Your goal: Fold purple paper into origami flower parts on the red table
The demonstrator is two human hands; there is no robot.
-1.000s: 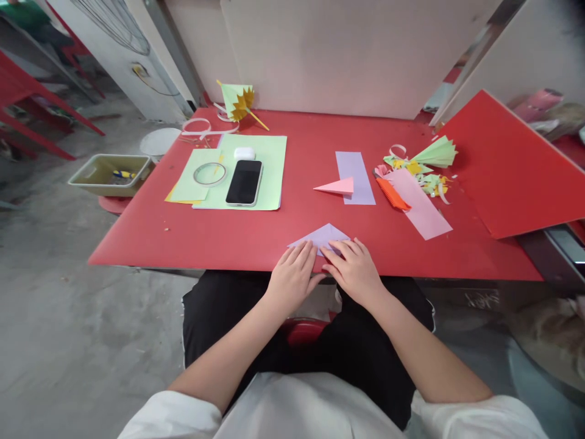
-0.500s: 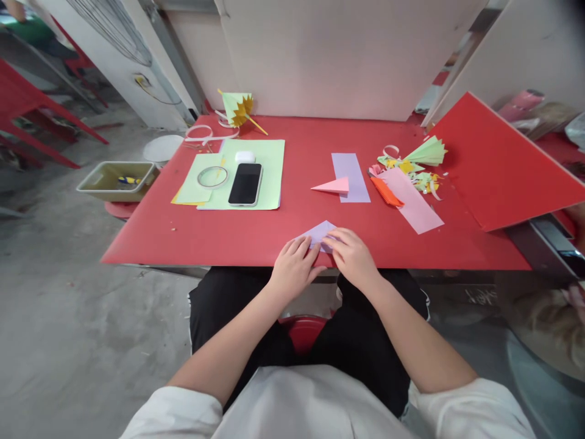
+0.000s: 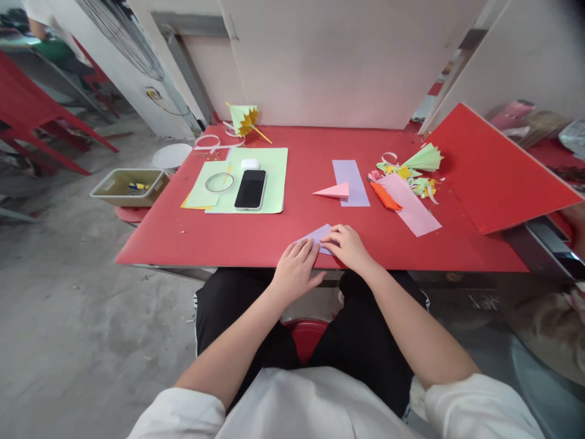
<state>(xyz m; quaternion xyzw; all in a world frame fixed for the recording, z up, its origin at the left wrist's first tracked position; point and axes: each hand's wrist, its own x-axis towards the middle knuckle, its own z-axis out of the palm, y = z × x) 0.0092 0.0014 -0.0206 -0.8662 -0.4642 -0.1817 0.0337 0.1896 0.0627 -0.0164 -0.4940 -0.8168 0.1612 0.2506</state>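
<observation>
Near the front edge of the red table (image 3: 247,241) lies a folded purple paper (image 3: 319,233). My left hand (image 3: 296,266) rests flat on its left part, fingers stretched out and thumb apart. My right hand (image 3: 348,246) pinches the paper's right part between thumb and fingers. Beyond my hands, a pink folded paper cone (image 3: 337,191) overlaps a purple strip (image 3: 356,183). To the right, an orange cutter (image 3: 385,195) lies against a pink strip (image 3: 414,207).
Green sheets (image 3: 274,177) at left carry a phone (image 3: 251,189), a white case (image 3: 250,164) and a tape ring (image 3: 219,182). Paper umbrella (image 3: 247,121) stands behind. Scraps (image 3: 423,183) and a green fan (image 3: 426,158) lie right, beside a raised red board (image 3: 498,171).
The view has shifted slightly. My right hand has moved a little relative to my left, its fingers now pinching the purple paper's edge, and less of the paper's peak shows.
</observation>
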